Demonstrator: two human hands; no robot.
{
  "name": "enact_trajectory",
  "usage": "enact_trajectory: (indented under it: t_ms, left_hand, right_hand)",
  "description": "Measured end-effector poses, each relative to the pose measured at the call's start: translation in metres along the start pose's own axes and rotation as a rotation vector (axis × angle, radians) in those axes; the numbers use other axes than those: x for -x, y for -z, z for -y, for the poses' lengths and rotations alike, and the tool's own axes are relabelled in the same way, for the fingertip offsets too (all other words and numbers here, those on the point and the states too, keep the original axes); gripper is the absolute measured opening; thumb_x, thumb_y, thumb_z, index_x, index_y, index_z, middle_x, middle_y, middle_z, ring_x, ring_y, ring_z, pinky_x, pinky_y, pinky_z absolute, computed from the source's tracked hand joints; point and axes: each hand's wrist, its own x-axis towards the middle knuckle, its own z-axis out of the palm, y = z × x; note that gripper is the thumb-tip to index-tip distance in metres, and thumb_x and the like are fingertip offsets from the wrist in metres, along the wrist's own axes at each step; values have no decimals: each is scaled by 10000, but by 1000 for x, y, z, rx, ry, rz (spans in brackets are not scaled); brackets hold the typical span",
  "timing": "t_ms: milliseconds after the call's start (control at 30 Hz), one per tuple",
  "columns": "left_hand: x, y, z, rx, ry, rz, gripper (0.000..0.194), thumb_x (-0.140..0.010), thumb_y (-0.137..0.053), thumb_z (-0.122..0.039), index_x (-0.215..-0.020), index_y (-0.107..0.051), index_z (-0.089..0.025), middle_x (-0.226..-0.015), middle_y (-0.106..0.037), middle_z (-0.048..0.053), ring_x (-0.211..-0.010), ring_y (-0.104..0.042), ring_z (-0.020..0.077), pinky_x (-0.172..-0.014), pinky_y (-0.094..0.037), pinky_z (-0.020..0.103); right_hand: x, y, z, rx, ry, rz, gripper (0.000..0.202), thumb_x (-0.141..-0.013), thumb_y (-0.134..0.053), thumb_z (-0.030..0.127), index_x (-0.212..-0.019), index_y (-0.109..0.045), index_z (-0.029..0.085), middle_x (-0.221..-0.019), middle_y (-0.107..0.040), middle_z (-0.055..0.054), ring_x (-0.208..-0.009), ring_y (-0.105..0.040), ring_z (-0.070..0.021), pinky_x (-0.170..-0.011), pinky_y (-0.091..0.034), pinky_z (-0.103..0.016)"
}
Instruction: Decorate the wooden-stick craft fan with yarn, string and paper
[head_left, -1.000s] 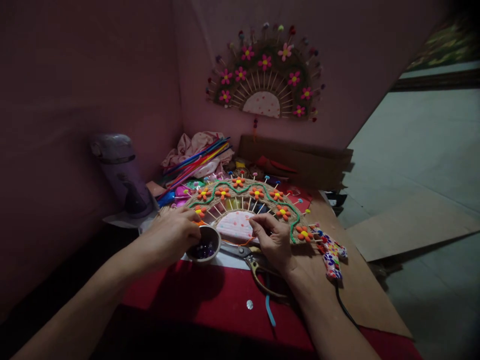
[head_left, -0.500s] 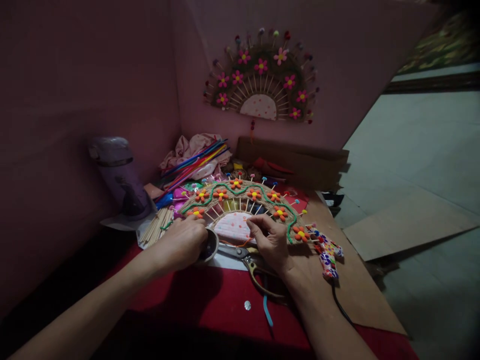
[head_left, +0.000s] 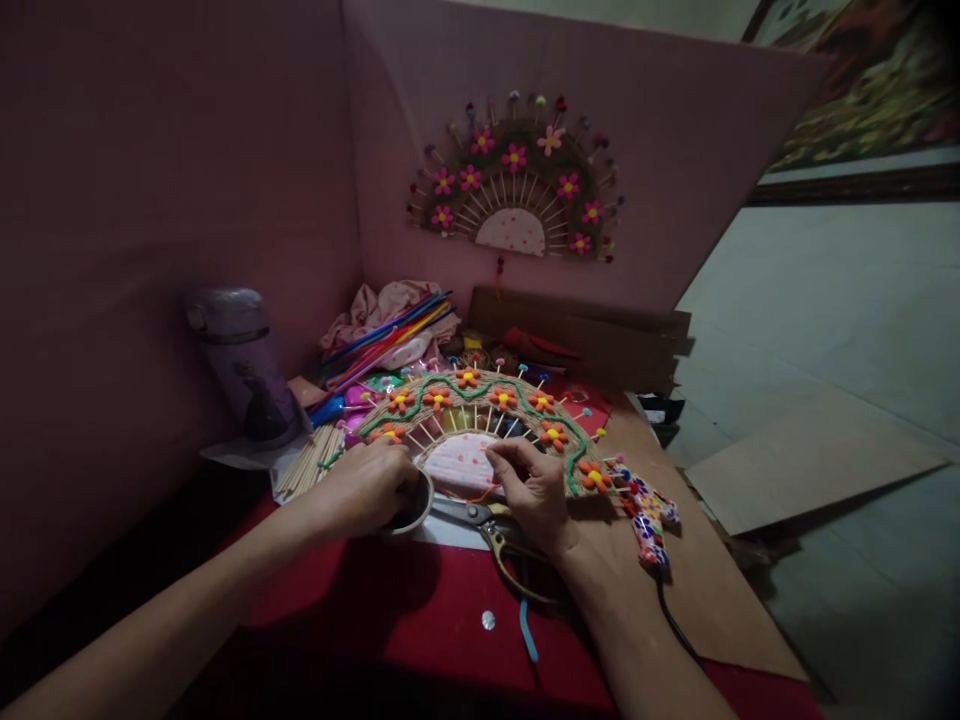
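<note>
My left hand is closed, its fingertips reaching down inside a small round cup; what they hold there is hidden. Thumb and forefinger of my right hand are pinched together on an orange thread, part of which loops below the pinch. Behind both hands leans a half-round fan-shaped craft of twine and sticks, with orange clay flowers, a wavy green cord and a pink dotted centre. Scissors with brass-coloured handles lie beneath my right hand.
A flower-patterned glue gun rests on cardboard at the right. Wooden sticks and a purple bottle stand left. A blue strip and a small silvery disc lie in front. Another decorated fan hangs behind.
The view has tilted up slightly. The cup now sits more level, and my left fingers are inside it instead of at its rim. My right hand keeps its pinch in about the same place.
</note>
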Motion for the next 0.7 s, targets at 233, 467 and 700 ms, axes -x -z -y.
enact_trajectory:
  t_ms: [233,467,700]
  left_hand:
    - [5,7,-6,-199,55,-81,197,-735,-523,-102,-654,-683,-182,-763,-688,94,-763,-609,228,-646,-414,320]
    - [4,19,-13,-282,30,26,231,-657,-484,-37,-658,-675,-166,-804,-698,107,-745,-604,227,-585,-391,311]
    - [2,22,-11,-171,-22,32,212,-624,-506,6,-584,-631,-161,-797,-675,108,-837,-590,235,-640,-405,300]
  right_hand:
    - [0,-1,0,-5,-3,9,126,-864,-563,262,-796,-628,178,-596,-586,14,-502,-531,-105,-484,-422,-214]
    - [0,-1,1,0,3,15,141,-867,-556,274,-786,-628,183,-597,-599,9,-512,-549,-115,-489,-435,-217]
    - [-1,-1,1,12,8,19,137,-866,-555,264,-781,-624,182,-606,-604,10,-518,-538,-110,-495,-420,-213]
